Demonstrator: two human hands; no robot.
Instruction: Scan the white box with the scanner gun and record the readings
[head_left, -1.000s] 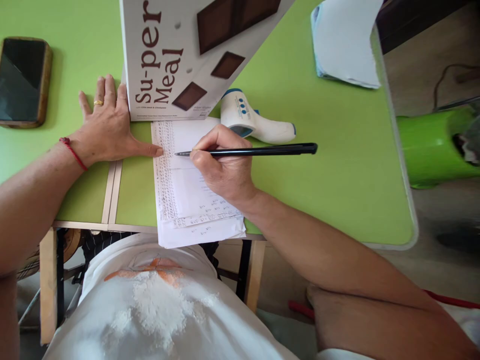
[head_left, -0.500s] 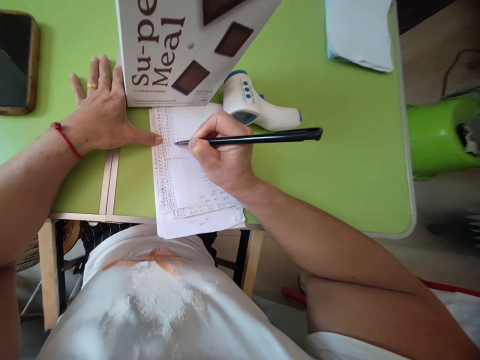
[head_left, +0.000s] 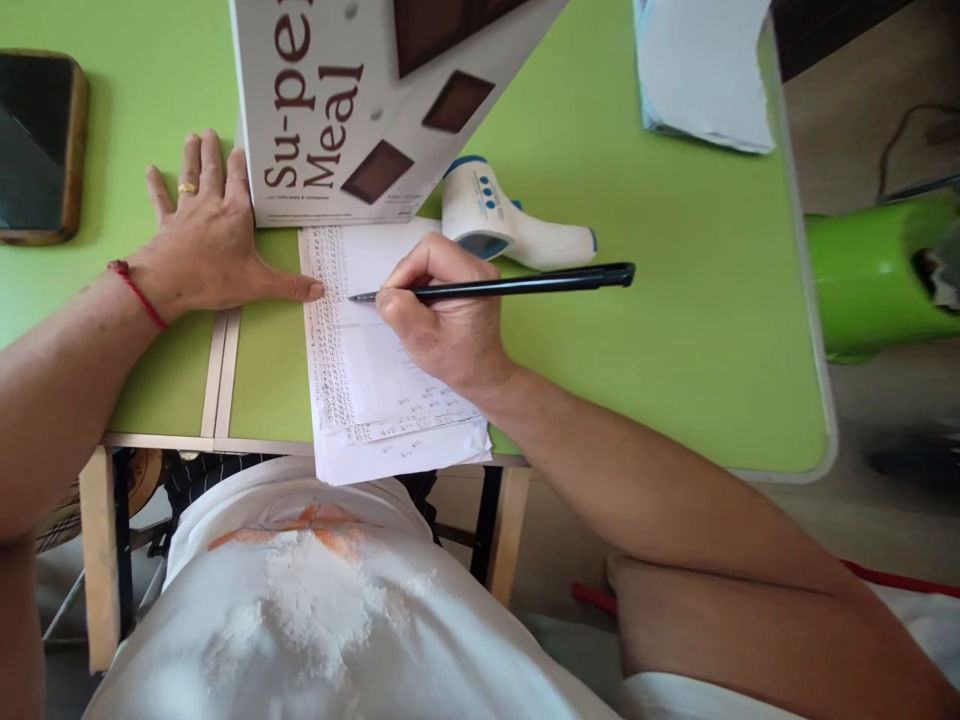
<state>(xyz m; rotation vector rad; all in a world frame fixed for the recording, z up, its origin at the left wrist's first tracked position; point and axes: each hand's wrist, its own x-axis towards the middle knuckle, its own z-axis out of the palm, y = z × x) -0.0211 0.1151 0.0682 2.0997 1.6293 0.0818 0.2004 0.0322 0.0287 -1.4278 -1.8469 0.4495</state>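
A black pen is pinched in my right hand, its tip at the paper beside a column of small handwriting. The written sheets of paper lie stacked at the table's near edge, reaching slightly over it. Spread flat on the table, my left hand touches the sheets' left edge with its thumb. Its fingers rest beside a white box printed "Su-per Meal", which stands at the top of the paper. Part of the paper is hidden under my right hand.
Behind my right hand lies a white and blue infrared thermometer. A phone is at the far left of the green table. Folded white paper sits at the back right. Beyond the right edge stands a green container.
The whole view has shifted slightly, so the table's things appear a little lower. Both hands keep nearly the same place on the paper, and the pen stays in my right hand.
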